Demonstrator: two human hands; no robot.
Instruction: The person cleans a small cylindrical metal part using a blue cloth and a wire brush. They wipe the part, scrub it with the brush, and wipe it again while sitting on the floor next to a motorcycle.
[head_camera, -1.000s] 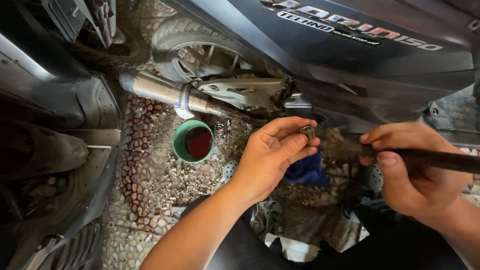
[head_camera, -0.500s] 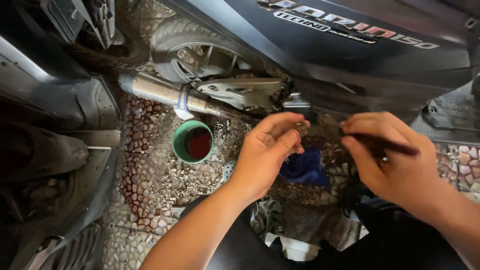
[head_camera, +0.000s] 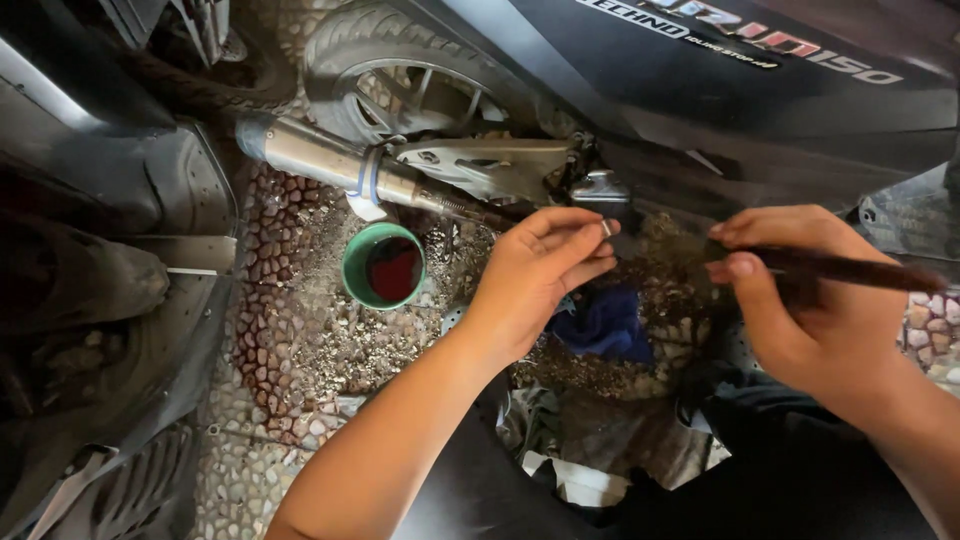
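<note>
Left hand (head_camera: 540, 275) pinches a small metal part (head_camera: 606, 228) under the scooter (head_camera: 700, 110); right hand (head_camera: 810, 300) grips a dark tool handle (head_camera: 850, 270); green cup (head_camera: 385, 268) sits nearby.

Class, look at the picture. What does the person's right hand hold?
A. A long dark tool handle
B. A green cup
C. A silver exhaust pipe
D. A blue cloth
A: the right hand is wrapped around a long dark tool handle, while the green cup stands on the ground, the blue cloth lies below the hands and the silver exhaust pipe is untouched.
</note>
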